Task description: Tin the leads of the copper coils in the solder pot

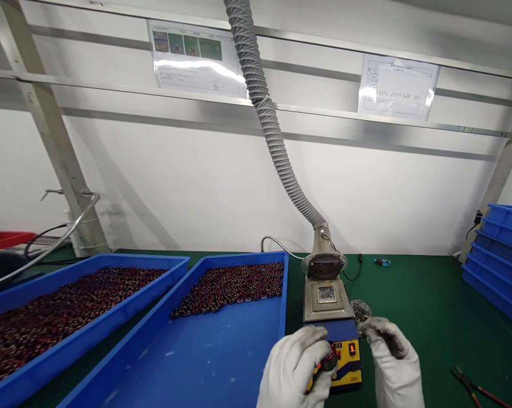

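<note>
My left hand (296, 365), in a white glove, is closed on a small round black part (330, 358) with red on it, in front of a blue and yellow solder pot (329, 317). The pot has a square metal top and a lit switch, and the hand hides part of its front panel. To the right, my right hand (392, 357), also gloved and stained dark at the fingertips, has its fingers pinched together at a small round dish (360, 310) of greyish material beside the pot. What those fingers hold, if anything, I cannot make out.
A blue tray (234, 345) partly filled with small dark round parts stands left of the pot; a fuller tray (89, 340) lies farther left. Pliers (468, 382) rest at right, below stacked blue trays (498, 266). A grey hose (276, 136) hangs down behind the pot.
</note>
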